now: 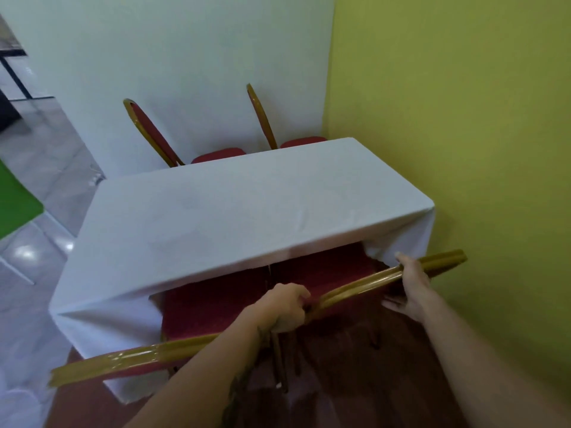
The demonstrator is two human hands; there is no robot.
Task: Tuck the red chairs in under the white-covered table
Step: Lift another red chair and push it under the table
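Observation:
A table under a white cloth (234, 211) fills the middle of the view. Two red chairs with gold frames stand at its near side, seats partly under the cloth. My left hand (285, 307) and my right hand (412, 285) both grip the gold top rail of the near right chair (355, 287). The near left chair (200, 307) sits beside it, its gold back rail low in the view, with no hand on it. On the far side stand two more red chairs, the far left chair (154, 134) and the far right chair (262, 118), seats at the table's edge.
A yellow-green wall (463, 118) runs close along the table's right side. A white wall (170, 57) stands behind the far chairs. Grey glossy tiles (37, 168) lie to the left, with a green panel (15, 205) and dark furniture legs at the far left.

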